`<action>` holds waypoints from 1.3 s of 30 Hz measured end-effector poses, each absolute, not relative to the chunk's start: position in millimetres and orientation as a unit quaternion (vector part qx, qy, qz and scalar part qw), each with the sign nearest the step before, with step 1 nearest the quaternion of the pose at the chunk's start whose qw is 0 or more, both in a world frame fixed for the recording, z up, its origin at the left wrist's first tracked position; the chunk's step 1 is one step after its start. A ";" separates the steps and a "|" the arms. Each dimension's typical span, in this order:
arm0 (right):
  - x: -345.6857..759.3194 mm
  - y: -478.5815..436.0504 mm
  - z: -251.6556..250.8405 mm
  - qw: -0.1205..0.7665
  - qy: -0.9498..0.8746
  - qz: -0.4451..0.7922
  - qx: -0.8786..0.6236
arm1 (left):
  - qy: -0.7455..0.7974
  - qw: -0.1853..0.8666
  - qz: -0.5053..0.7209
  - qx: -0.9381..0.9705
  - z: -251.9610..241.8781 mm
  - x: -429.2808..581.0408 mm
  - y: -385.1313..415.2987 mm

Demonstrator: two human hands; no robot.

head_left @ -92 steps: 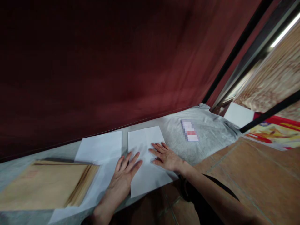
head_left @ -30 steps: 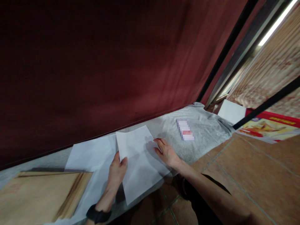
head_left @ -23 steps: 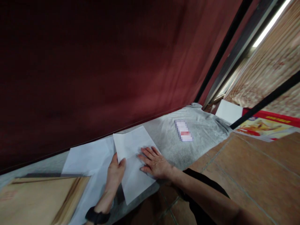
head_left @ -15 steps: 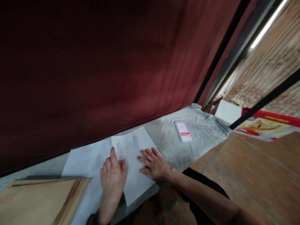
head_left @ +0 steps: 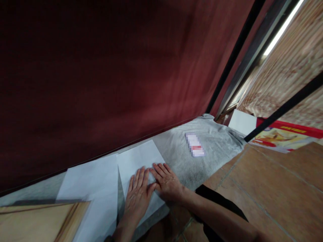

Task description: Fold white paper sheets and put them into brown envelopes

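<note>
Both hands lie flat on a folded white sheet of paper on a grey cloth-covered surface. My left hand presses on the sheet's near part, fingers stretched out and together. Beside it, my right hand rests palm down with fingers spread, its fingertips touching those of the left. Neither hand grips anything. A second white sheet lies just to the left, partly under the first.
A stack of brown envelopes sits at the lower left. A small printed slip lies on the grey cloth further right. A dark red curtain hangs behind. Tiled floor and a colourful poster are at the right.
My left hand held the sheet's left edge lifted a second ago; now it lies flat on the sheet next to my right hand. The sheet has come down flat.
</note>
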State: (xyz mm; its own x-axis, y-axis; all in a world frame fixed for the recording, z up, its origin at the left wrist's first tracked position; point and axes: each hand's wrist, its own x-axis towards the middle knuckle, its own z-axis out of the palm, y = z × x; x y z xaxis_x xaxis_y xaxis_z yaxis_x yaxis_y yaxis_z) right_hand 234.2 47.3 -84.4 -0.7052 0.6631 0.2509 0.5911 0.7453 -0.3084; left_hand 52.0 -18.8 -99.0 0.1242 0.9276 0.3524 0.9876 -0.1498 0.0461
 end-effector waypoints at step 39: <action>303.5 43.1 -48.9 0.042 -0.945 0.218 -0.240 | -0.655 0.049 -0.142 -0.741 -82.4 44.0 -5.9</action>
State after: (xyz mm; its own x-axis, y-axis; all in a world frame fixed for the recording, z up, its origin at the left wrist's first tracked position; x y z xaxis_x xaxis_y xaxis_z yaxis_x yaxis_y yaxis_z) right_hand 303.5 43.1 -48.9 -0.8816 0.4713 -0.0249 0.4344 0.7898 -0.4330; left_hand 44.0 -5.9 -82.4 0.1021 0.9561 0.2745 0.9839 -0.1377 0.1137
